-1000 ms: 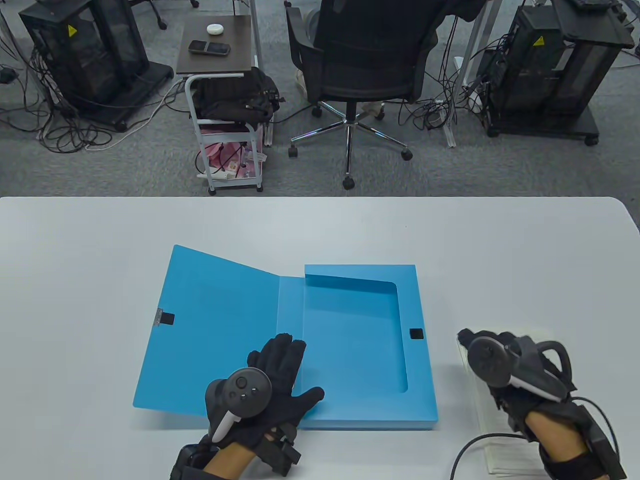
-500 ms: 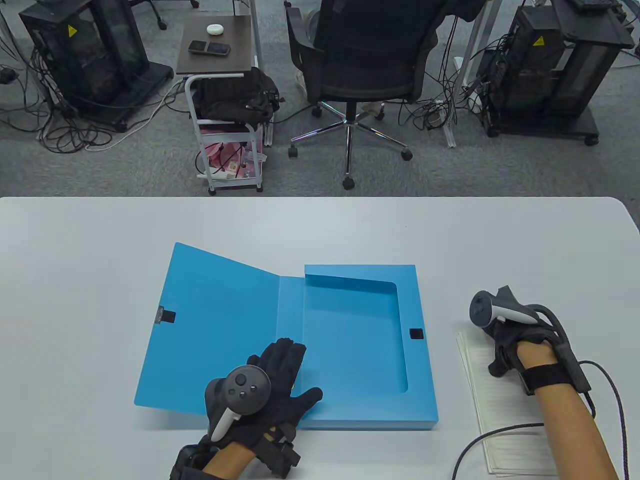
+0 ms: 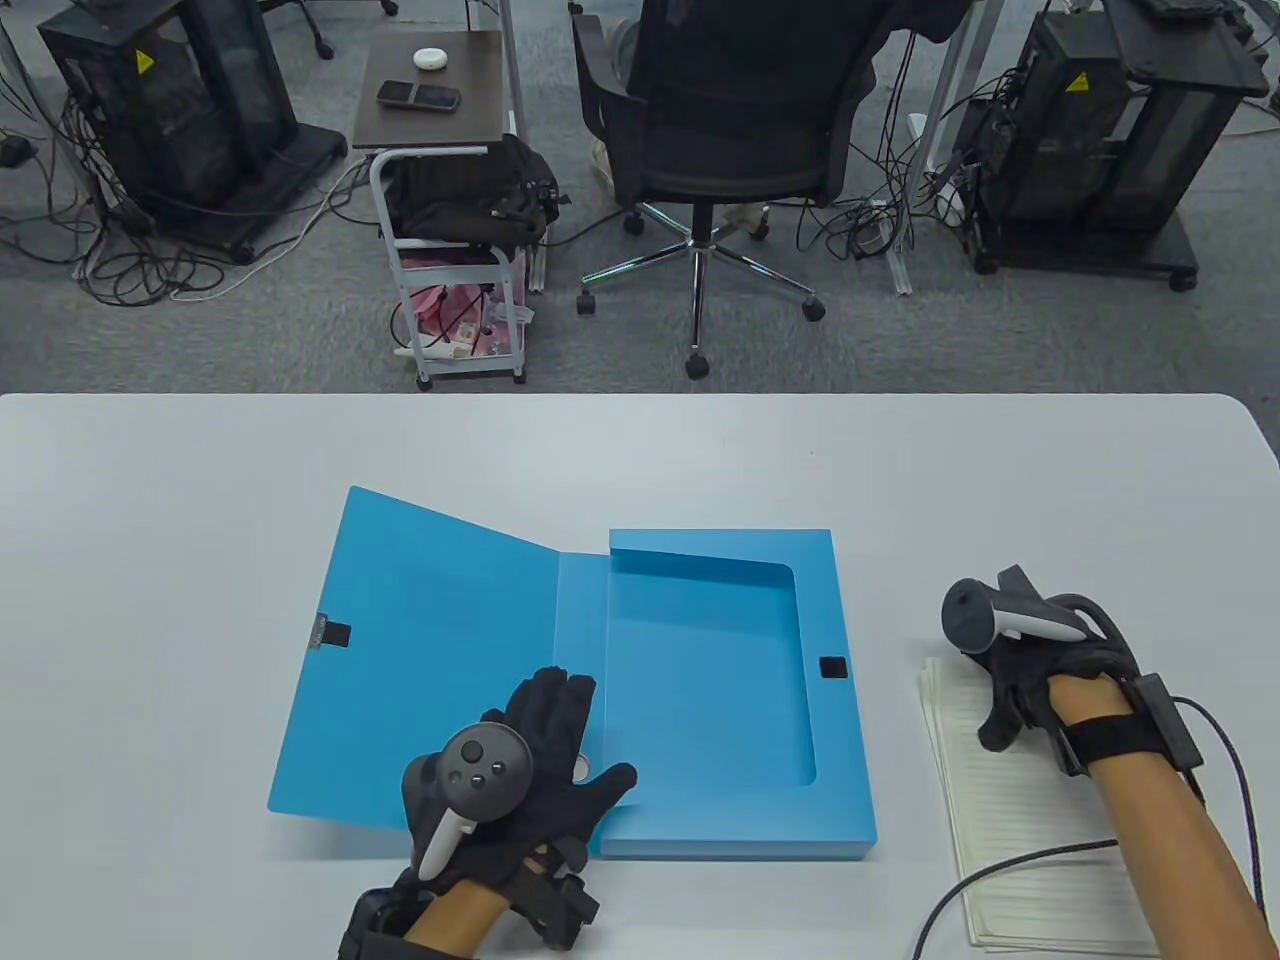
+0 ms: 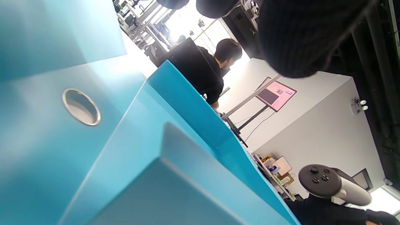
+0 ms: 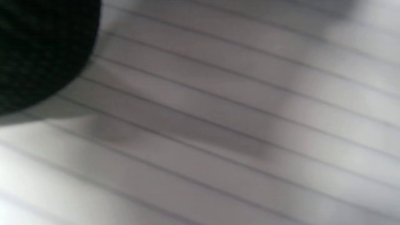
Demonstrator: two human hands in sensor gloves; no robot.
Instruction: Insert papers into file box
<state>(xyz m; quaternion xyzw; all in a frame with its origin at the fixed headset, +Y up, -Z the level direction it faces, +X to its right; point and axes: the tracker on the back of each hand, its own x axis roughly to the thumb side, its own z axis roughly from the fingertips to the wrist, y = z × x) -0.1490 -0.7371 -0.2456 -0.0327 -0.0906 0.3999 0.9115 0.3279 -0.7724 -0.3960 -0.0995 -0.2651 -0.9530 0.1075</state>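
White tabletop (image 3: 200, 480) carries everything. Blue file box (image 3: 740, 800) lies flat near the middle, open, its tray facing up and showing only blue inside; a small black clasp patch sits on the tray's right wall. Lid (image 3: 420, 640) is folded out to the left of the tray, resting slightly raised along its far edge, with its own black clasp at the left edge. Stack of lined papers (image 3: 1030, 860) lies on the tabletop just beside the box's right side, apart from it, running down to the bottom edge of the table view; none of it is in the tray. Left hand (image 3: 545, 770) rests palm down on the near part of the box's spine and lid, fingers spread and laid flat, grip wide and holding nothing; thumb points toward the tray. Left wrist view shows a metal-ringed finger hole (image 4: 81, 107) in the blue spine panel just beside that hand. Right hand (image 3: 1030, 680) sits on the far end of the papers, fingers curled downward onto the top sheet; right wrist view shows only blurred ruled lines (image 5: 218, 125) and a dark glove edge, so I cannot tell whether this grip has caught a sheet or merely presses on it.
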